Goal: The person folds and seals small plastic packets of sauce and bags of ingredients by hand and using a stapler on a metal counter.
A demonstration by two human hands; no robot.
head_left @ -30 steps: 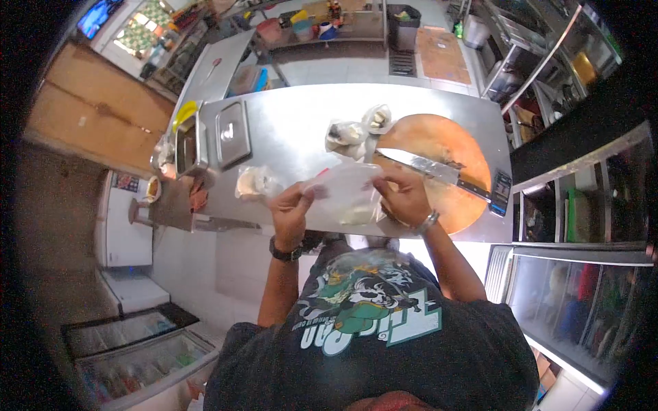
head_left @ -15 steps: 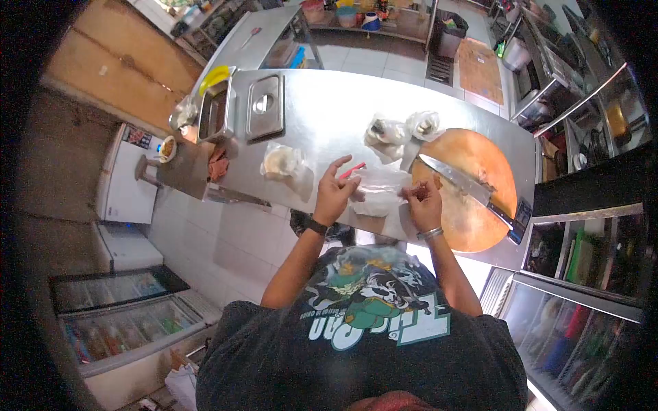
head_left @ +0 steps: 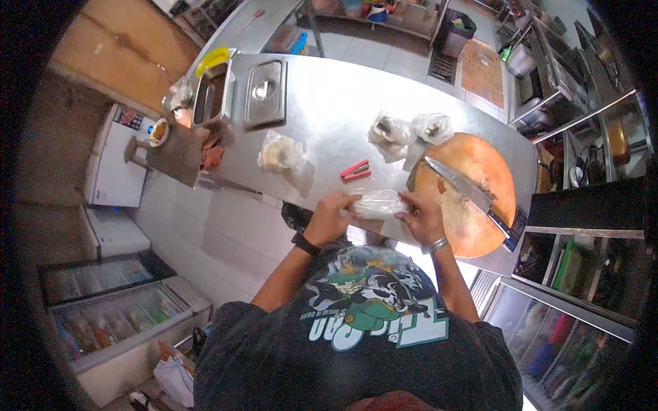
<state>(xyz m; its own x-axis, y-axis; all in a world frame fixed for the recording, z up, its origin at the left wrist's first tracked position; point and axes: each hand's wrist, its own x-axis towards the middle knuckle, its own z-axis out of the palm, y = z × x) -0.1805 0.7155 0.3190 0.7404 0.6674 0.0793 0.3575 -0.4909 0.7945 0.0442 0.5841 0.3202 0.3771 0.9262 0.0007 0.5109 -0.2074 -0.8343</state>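
Observation:
A clear plastic bag (head_left: 379, 203), folded into a flat bundle, lies between my hands at the table's near edge. My left hand (head_left: 334, 214) grips its left end with fingers closed. At the other end, my right hand (head_left: 421, 218) pinches the plastic between thumb and fingers. Just beyond the bundle rests a red stapler (head_left: 356, 170). To the right of my right hand is a round wooden chopping board (head_left: 473, 226). A large knife with a black handle (head_left: 462, 186) lies across it, next to small brown scraps.
A filled plastic bag (head_left: 282, 155) sits left on the steel table (head_left: 329, 96). Two more bags, one of them here (head_left: 433, 127), stand behind the board. A metal lid (head_left: 265, 92) and steel container (head_left: 212, 96) are at the back left. A blade (head_left: 229, 183) lies at the left edge.
Both hands have come down and closer to me with the plastic bag, which is now more tightly bundled. The stapler, partly hidden before, is now in full view.

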